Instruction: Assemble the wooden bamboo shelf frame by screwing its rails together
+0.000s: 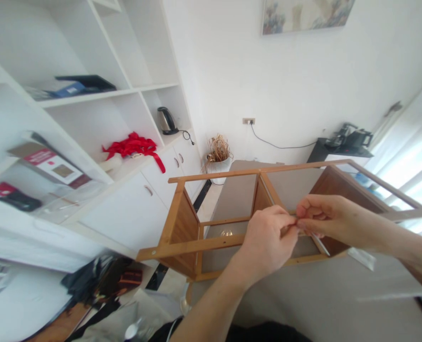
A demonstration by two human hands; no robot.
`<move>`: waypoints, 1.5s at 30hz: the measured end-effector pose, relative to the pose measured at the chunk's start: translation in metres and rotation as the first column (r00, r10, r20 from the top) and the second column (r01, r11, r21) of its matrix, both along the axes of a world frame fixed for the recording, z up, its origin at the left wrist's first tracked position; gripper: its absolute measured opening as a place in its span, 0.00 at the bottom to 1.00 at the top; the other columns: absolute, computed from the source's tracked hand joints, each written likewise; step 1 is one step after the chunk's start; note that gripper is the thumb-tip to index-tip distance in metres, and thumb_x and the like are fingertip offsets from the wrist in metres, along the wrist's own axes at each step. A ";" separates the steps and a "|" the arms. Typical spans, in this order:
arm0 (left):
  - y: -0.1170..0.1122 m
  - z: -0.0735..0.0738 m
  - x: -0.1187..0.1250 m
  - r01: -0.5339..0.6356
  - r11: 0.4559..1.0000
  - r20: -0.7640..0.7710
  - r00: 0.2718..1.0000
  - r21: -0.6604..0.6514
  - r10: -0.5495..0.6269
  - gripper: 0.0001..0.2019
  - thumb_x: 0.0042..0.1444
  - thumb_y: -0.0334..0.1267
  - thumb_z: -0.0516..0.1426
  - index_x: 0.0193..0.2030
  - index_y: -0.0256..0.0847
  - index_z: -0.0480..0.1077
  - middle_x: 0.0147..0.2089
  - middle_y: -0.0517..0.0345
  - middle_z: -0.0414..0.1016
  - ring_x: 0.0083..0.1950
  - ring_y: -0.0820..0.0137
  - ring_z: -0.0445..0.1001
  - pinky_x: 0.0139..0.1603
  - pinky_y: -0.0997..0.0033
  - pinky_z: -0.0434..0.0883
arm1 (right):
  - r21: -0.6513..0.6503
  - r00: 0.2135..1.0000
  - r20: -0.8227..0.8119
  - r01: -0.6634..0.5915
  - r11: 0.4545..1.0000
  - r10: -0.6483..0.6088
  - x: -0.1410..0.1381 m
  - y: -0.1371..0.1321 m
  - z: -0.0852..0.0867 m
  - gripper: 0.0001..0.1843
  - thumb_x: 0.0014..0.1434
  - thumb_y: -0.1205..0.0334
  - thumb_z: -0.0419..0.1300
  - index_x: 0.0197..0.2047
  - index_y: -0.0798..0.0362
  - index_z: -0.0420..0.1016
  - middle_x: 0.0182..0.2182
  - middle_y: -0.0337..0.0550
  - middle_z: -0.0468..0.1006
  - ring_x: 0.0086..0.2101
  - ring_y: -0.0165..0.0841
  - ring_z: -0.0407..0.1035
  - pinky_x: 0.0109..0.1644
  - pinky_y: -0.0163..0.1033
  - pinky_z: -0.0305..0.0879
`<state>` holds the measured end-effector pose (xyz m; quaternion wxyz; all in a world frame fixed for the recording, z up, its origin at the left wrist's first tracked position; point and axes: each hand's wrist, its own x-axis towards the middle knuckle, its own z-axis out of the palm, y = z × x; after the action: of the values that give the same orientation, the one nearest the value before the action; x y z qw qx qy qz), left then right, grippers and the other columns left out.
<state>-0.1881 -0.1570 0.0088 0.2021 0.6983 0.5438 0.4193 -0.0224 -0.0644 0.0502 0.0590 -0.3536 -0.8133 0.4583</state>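
Observation:
A wooden frame of bamboo-coloured bars and side panels [182, 223] lies on its side on a grey surface [303, 294] in front of me. My left hand [267, 242] and my right hand [324, 218] meet over its middle, fingertips pinched together. Between them I hold a thin metal rod-like tool [320, 243] that slants down to the right. What the left fingers pinch is too small to make out. A clear plastic bag [362, 259] sticks out below my right wrist.
White shelving [89, 95] stands at left with a kettle [165, 121], red ribbon [134, 145], boxes and books. A pot of dry stems [218, 159] sits by the wall. A dark stand with a coffee machine [349, 137] is at right. Bags clutter the floor at lower left.

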 end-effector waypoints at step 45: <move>-0.008 -0.016 -0.003 -0.196 0.979 -0.483 0.864 -0.061 0.143 0.14 0.64 0.39 0.48 0.34 0.41 0.74 0.34 0.57 0.77 0.36 0.66 0.74 0.38 0.66 0.64 | 0.840 0.935 0.199 -0.317 0.440 0.294 0.006 -0.004 -0.022 0.15 0.66 0.60 0.51 0.33 0.51 0.77 0.29 0.42 0.74 0.32 0.31 0.64 0.38 0.38 0.55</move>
<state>-0.1913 -0.1653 -0.0071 0.0617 0.7173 0.6580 0.2209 -0.0168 -0.0685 0.0279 0.1339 -0.1298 -0.9824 -0.0092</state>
